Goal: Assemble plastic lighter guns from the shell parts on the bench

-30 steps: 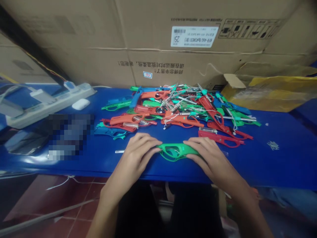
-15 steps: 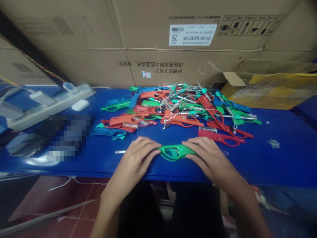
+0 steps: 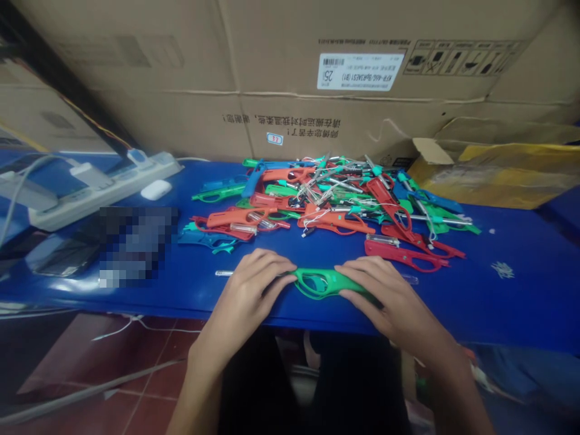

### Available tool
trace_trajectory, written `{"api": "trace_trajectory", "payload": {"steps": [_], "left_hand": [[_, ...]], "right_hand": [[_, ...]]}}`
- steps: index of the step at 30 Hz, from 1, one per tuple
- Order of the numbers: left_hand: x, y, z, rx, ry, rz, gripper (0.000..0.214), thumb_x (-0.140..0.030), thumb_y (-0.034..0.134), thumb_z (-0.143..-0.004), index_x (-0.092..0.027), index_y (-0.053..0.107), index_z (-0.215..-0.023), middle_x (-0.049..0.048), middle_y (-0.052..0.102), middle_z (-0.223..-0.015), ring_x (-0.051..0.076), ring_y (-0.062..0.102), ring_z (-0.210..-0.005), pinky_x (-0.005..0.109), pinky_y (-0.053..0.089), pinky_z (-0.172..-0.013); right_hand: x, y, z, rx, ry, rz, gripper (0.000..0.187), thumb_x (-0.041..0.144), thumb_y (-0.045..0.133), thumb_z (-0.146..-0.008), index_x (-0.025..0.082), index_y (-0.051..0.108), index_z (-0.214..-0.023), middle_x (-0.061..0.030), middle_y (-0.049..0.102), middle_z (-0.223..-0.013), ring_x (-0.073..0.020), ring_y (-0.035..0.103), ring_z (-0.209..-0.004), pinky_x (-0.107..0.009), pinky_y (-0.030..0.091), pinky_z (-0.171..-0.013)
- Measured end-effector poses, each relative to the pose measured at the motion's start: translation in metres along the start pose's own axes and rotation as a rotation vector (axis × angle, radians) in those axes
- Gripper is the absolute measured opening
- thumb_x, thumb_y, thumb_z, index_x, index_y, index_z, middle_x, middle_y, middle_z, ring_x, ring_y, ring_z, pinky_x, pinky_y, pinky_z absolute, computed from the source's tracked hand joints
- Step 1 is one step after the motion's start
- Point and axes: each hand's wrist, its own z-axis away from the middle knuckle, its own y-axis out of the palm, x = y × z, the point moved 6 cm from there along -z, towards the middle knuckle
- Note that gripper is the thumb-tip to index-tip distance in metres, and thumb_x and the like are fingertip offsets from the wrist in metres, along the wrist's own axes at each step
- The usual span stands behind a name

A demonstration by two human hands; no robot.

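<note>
A green long-necked gas lighter lies level between my two hands, just above the near part of the blue table. My left hand pinches its neck end; the metal tube sticks out past the knuckles to the left. Around the handle's other end are the closed fingers of my right hand. Some clear plastic shows just right of that hand. Beyond my hands lies a heap of lighter parts: red, orange, green and blue shells, metal tubes, thin white wires and clear tanks. A red shell is closest to my right hand.
A white power strip with plugs, a white earphone case and a dark blurred-out object are on the left. Small pale pins lie at right. Cardboard boxes wall the back; a yellow-taped box stands at back right.
The whole view has shifted slightly, so things appear a little farther right. Both hands keep their hold on the green lighter, with hardly any other movement.
</note>
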Motion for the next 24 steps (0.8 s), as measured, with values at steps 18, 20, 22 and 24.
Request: {"api": "trace_trajectory", "payload": {"steps": [18, 20, 22, 24], "left_hand": [[-0.0003, 0.0009, 0.0065, 0.058, 0.003, -0.045, 0.013, -0.022, 0.062, -0.101, -0.022, 0.066, -0.113, 0.0045, 0.073, -0.111, 0.022, 0.061, -0.107, 0.04, 0.048, -0.094], [-0.0004, 0.0013, 0.0068, 0.055, -0.001, -0.033, 0.013, -0.021, 0.061, -0.101, -0.022, 0.066, -0.113, 0.0048, 0.073, -0.111, 0.021, 0.061, -0.105, 0.04, 0.048, -0.094], [-0.0004, 0.0016, 0.0069, 0.052, -0.004, -0.022, 0.012, -0.021, 0.061, -0.101, -0.021, 0.066, -0.112, 0.005, 0.073, -0.111, 0.021, 0.062, -0.104, 0.039, 0.049, -0.093], [-0.0004, 0.0015, 0.0069, 0.043, -0.001, -0.015, 0.012, -0.02, 0.061, -0.101, -0.021, 0.066, -0.112, 0.0048, 0.073, -0.11, 0.021, 0.062, -0.103, 0.039, 0.049, -0.092]], "right_hand": [[0.0035, 0.0018, 0.0018, 0.02, -0.03, 0.044, 0.036, 0.039, 0.053, -0.104, 0.027, 0.061, -0.137, -0.0075, 0.069, -0.125, -0.0239, 0.064, -0.113, -0.043, 0.049, -0.101], [0.0033, 0.0024, 0.0016, 0.02, -0.029, 0.046, 0.037, 0.038, 0.053, -0.104, 0.028, 0.061, -0.139, -0.0072, 0.069, -0.127, -0.0238, 0.063, -0.114, -0.043, 0.049, -0.101], [0.0031, 0.0034, 0.0014, 0.026, -0.026, 0.046, 0.037, 0.038, 0.052, -0.105, 0.028, 0.059, -0.14, -0.0065, 0.069, -0.128, -0.0235, 0.062, -0.116, -0.043, 0.048, -0.102], [0.0036, 0.0042, 0.0013, 0.028, -0.034, 0.046, 0.038, 0.037, 0.051, -0.106, 0.028, 0.058, -0.142, -0.0055, 0.07, -0.129, -0.0231, 0.062, -0.118, -0.043, 0.047, -0.103]]}}
